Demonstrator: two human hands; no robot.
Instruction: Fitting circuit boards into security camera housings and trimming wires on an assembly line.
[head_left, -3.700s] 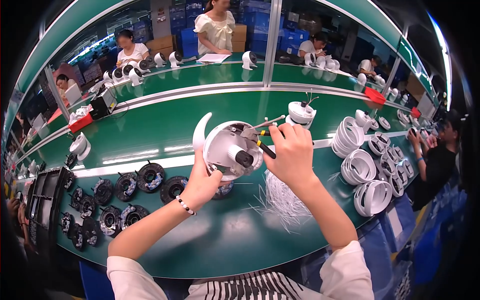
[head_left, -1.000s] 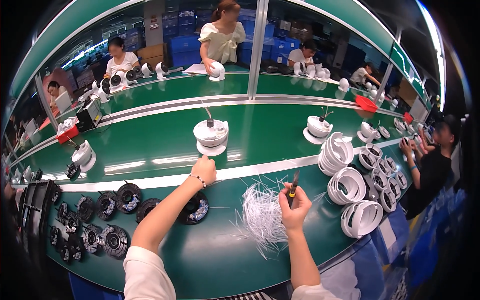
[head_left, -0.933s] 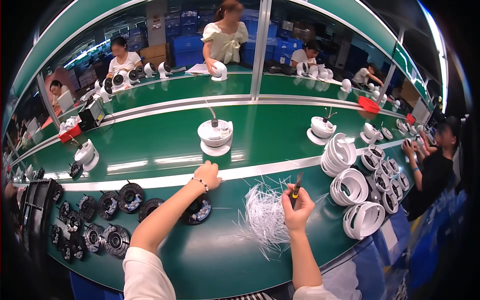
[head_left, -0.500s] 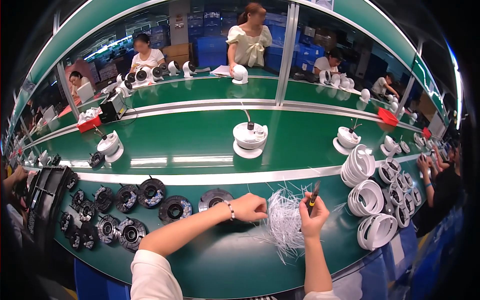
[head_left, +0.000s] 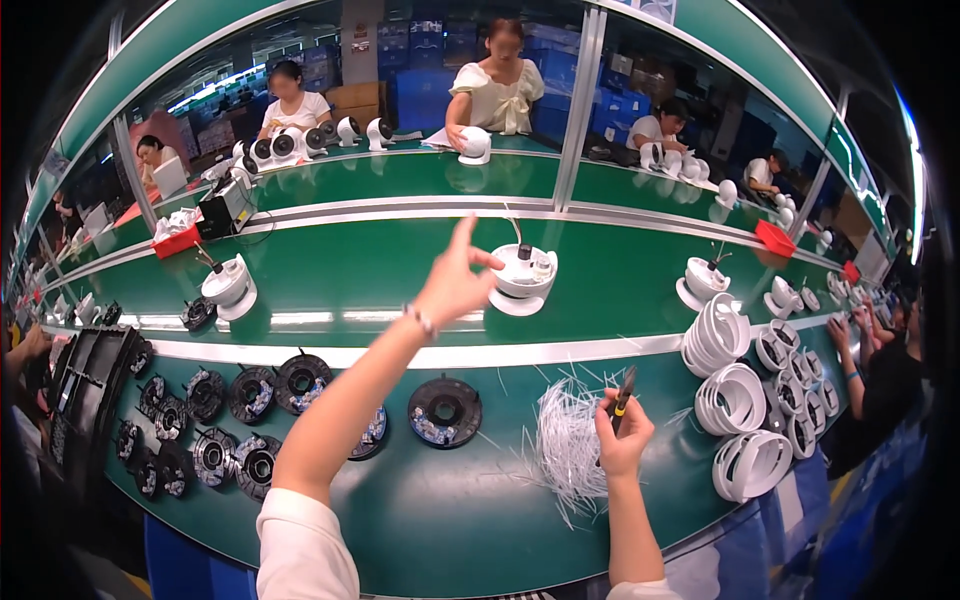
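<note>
The left hand (head_left: 455,282) reaches out over the green conveyor belt (head_left: 330,260), fingers spread open, its fingertips at the rim of a white dome-shaped camera housing (head_left: 524,276) that sits on the belt; whether they touch it cannot be told. The right hand (head_left: 622,440) rests low near the table's front edge, closed around a dark screwdriver (head_left: 624,389) held upright. Just to its left lies a loose pile of white cable ties (head_left: 568,446). A round black component (head_left: 445,411) lies near the left forearm, with more of them (head_left: 230,395) spread farther left. Stacks of white rings (head_left: 735,400) stand to the right. Another white housing (head_left: 229,287) sits farther left on the belt.
</note>
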